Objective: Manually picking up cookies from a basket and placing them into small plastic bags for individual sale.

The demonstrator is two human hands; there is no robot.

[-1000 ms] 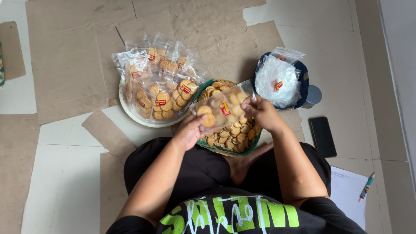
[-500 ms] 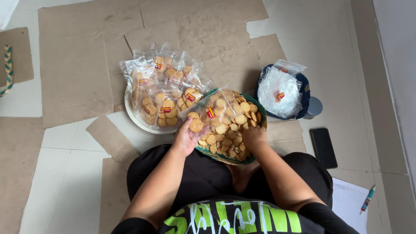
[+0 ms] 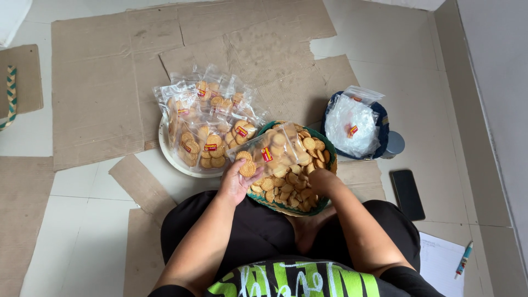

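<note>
Flattened cardboard sheets (image 3: 165,60) spread over a pale tiled floor (image 3: 418,82). Black phone (image 3: 407,194) lying flat near a white paper sheet (image 3: 440,261) and a pen (image 3: 463,259). Braided strap (image 3: 11,96) far left.

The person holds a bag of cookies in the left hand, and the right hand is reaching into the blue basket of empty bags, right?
Not quite. The head view shows the right hand in the green basket of loose cookies. The left hand does hold the bag of cookies.

Clear, partly filled packet of round golden biscuits (image 3: 269,151), tilted above the green biscuit-filled basket (image 3: 286,208).
</note>
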